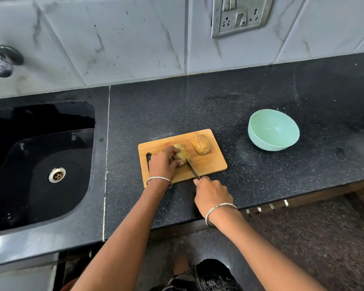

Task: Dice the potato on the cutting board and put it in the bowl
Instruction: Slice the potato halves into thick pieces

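A wooden cutting board lies on the black counter. One potato half rests near the board's far right corner. My left hand holds another potato piece down in the middle of the board, fingers curled over it. My right hand grips the handle of a knife, and the blade is set against the right end of the held piece. A mint green bowl sits to the right of the board with nothing in it.
A black sink with a metal drain lies to the left. A tap projects from the tiled wall above it. A socket plate is mounted on the wall. The counter's front edge runs just below my right hand.
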A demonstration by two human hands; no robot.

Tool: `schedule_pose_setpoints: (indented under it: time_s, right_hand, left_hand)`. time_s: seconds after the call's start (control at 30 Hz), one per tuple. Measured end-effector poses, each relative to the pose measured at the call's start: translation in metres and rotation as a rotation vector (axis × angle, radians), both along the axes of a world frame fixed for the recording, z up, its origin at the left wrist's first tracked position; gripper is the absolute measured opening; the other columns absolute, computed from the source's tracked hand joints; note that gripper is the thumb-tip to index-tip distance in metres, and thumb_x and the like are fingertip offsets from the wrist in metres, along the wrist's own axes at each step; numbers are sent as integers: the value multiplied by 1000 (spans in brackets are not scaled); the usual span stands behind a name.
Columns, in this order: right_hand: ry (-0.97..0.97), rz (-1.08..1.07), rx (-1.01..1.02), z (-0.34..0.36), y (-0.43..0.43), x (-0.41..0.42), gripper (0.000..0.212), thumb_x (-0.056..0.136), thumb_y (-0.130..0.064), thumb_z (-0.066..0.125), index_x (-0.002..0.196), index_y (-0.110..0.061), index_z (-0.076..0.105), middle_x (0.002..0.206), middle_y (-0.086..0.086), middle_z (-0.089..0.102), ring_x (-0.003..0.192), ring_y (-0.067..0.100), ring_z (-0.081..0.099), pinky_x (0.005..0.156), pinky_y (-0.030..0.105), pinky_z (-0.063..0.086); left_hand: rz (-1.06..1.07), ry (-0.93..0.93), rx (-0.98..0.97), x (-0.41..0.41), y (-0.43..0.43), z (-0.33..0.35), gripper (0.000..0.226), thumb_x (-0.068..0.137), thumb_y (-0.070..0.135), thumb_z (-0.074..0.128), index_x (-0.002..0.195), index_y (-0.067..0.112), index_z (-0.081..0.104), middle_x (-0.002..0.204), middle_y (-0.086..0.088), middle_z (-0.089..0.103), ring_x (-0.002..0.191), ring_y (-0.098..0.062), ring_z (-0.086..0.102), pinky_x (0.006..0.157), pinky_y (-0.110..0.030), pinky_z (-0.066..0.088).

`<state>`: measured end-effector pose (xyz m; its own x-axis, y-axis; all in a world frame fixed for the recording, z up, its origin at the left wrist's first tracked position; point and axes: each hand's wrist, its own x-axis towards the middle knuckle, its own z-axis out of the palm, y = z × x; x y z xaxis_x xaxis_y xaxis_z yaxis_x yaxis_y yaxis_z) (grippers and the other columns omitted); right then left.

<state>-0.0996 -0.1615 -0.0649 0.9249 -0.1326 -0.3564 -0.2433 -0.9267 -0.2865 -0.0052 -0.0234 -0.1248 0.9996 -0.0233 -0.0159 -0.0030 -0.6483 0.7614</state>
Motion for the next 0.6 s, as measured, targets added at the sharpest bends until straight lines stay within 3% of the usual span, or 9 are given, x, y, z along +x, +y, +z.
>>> schedule_pose_setpoints:
  time_s: [0.13,0.27,0.33,0.5,0.6]
  right_hand:
    - [-36,-19,-13,23,-12,-7,45,106,-41,24,117,-10,55,115,15,61,108,39,58,70,37,37]
    - [-54,-30,32,21,-4,7,44,106,-42,24,114,-11,54,115,15,61,106,40,59,69,37,36]
    - [-48,-25,48,17,1,12,44,106,-42,24,113,-10,54,116,15,61,107,39,58,70,38,37]
    - [-57,-12,65,12,4,17,44,106,-42,24,113,-10,54,114,14,62,106,38,59,69,38,37]
    - [-61,7,72,11,4,19,44,106,-42,24,111,-10,54,113,14,63,104,39,59,69,38,38]
  left_hand:
    - [4,-16,27,-1,-2,7,31,79,13,77,108,18,66,94,2,74,92,-14,69,85,-28,53]
    - [13,0,29,-4,-4,12,30,81,14,76,108,14,64,91,2,74,89,-6,66,67,-2,37]
    - [21,5,19,-5,-4,12,30,81,15,76,107,15,62,88,3,74,90,-7,67,64,-4,35]
    - [29,6,20,-4,-4,10,30,80,18,77,107,18,63,91,7,73,94,-7,65,77,-18,42]
    - [31,2,25,-3,-4,8,28,81,19,77,106,20,63,91,8,73,98,-11,67,76,-15,41]
